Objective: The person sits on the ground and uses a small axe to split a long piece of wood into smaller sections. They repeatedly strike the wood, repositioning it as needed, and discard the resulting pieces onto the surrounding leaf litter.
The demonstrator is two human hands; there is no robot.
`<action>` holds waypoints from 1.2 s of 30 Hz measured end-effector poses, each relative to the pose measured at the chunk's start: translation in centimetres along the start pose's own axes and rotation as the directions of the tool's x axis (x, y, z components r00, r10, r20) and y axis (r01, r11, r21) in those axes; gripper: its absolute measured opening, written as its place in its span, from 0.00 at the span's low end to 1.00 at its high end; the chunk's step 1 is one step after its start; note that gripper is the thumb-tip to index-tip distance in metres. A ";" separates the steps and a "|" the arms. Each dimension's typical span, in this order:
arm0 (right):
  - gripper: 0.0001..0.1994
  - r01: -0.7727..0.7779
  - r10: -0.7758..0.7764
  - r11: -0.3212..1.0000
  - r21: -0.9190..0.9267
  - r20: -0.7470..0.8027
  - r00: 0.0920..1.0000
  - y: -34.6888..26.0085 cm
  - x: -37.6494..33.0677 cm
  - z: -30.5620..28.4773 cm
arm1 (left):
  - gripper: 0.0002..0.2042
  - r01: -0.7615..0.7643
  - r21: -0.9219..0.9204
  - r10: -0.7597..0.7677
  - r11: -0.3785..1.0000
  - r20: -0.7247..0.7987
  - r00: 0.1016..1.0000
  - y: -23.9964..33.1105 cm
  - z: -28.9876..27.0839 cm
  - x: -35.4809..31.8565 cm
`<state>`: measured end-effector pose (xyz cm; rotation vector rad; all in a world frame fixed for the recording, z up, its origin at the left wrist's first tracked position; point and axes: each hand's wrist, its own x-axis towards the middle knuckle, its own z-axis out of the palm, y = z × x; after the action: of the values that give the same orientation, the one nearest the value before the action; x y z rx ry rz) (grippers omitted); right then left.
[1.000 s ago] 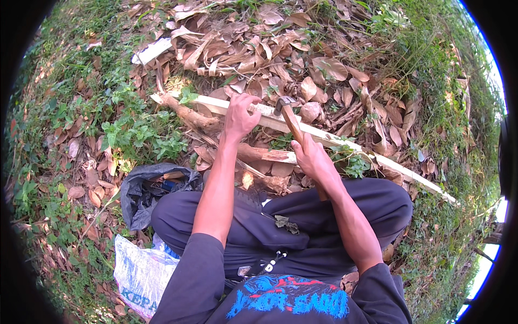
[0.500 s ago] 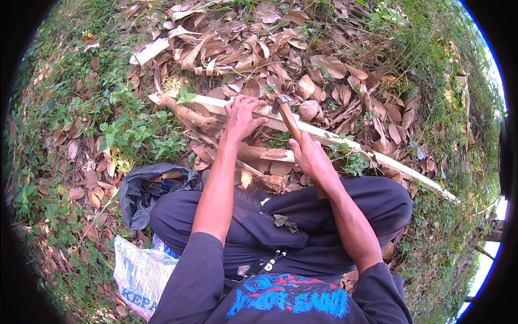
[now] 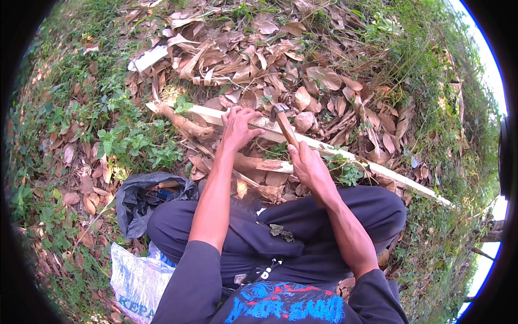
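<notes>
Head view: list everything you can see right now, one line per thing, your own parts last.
Hammer: one, dark head, brown wooden handle, above the pale strip.
Wooden strip: one, long, pale, lying across the leaves from upper left to lower right.
Dry leaves: many, brown, heaped ahead of the knees.
Green weeds: patches, left and right edges.
Black plastic bag: one, crumpled, beside the left knee.
White sack: one, white with blue print, lower left.
Left hand: resting on the strip, fingers spread over it.
Right hand: grip closed on the hammer handle.
Legs: dark trousers, crossed.
</notes>
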<state>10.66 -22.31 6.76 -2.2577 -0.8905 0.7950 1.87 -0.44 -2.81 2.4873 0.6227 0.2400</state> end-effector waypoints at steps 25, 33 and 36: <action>0.18 -0.059 0.060 0.998 0.020 -0.066 0.996 -2.6 -1.0 -2.7 | 0.15 0.066 -0.150 -0.072 0.986 -0.032 0.997 -3.1 -0.7 0.5; 0.18 -0.106 0.107 0.994 0.033 -0.034 0.994 -3.3 -1.0 -2.7 | 0.13 0.035 -0.448 -0.126 0.893 -0.175 0.977 -5.6 -0.3 0.8; 0.18 -0.091 0.092 0.996 0.018 -0.048 0.995 -2.8 -1.0 -2.5 | 0.14 0.050 -0.452 -0.140 0.891 -0.168 0.976 -5.4 -0.3 0.9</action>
<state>10.72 -22.07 10.62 -2.3076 -0.7602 0.7809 0.49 4.11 -5.50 1.9973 0.6816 0.5337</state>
